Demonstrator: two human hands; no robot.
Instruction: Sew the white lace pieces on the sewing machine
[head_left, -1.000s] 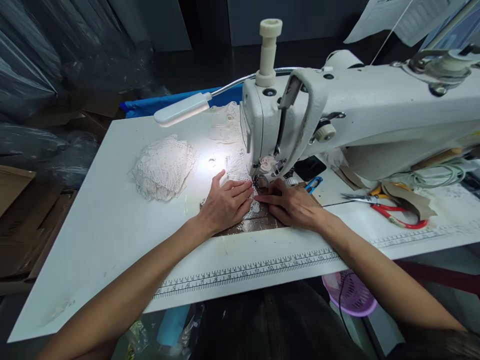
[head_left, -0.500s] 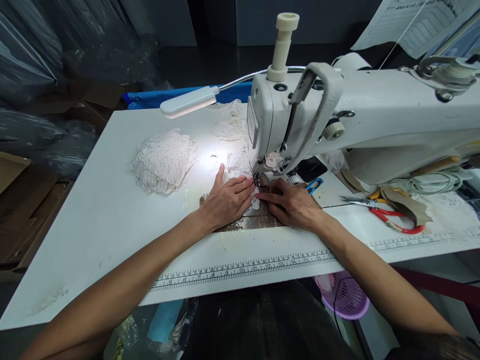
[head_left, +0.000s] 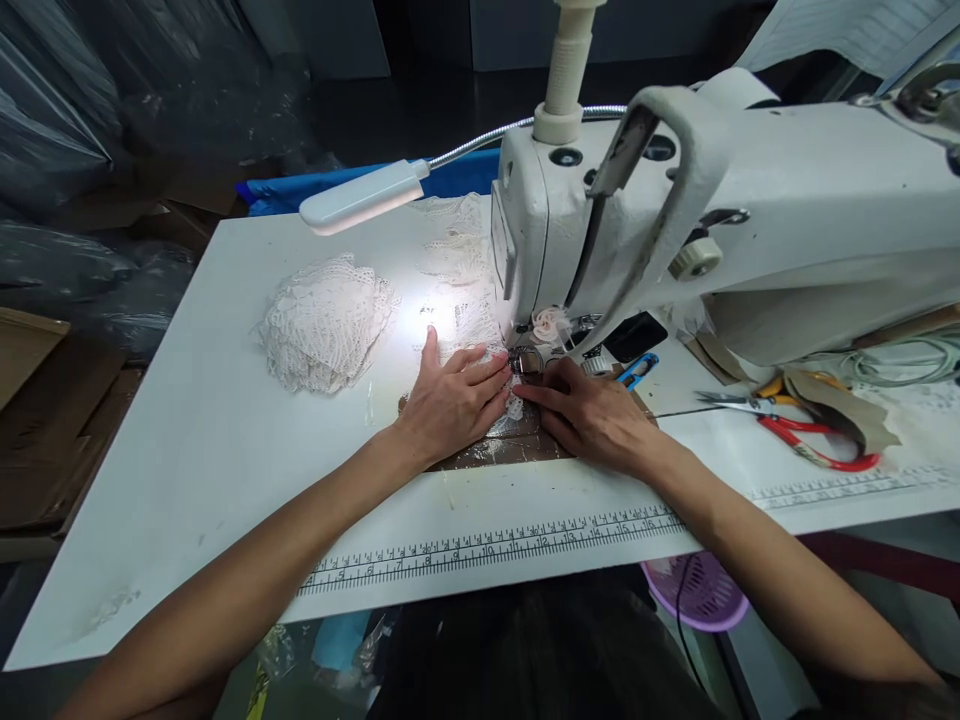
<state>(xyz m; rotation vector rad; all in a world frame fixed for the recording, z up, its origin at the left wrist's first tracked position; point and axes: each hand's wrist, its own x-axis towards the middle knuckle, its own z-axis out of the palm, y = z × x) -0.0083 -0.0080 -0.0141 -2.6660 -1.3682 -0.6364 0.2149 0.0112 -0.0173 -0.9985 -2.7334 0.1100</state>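
My left hand (head_left: 454,400) lies flat, its thumb held apart, with its fingertips on white lace (head_left: 515,405) beside the presser foot. Curled in from the other side, my right hand (head_left: 592,410) has its fingertips on the edge of that same lace. Both hands rest over a shiny brown plate (head_left: 487,455) on the table. The white sewing machine's (head_left: 525,220) needle area sits just beyond my fingertips. More lace (head_left: 457,250) trails behind the needle, partly hidden by the machine head.
A heap of lace pieces (head_left: 326,325) lies left under a lamp (head_left: 364,197). Blue thread snips (head_left: 637,371), a black phone (head_left: 635,337) and red-handled scissors (head_left: 817,440) lie right. A printed ruler (head_left: 487,550) follows the table's front edge; a purple basket (head_left: 697,590) is below.
The view has shifted a little closer, so the machine looks larger. Both hands keep nearly the same place on the lace by the presser foot.
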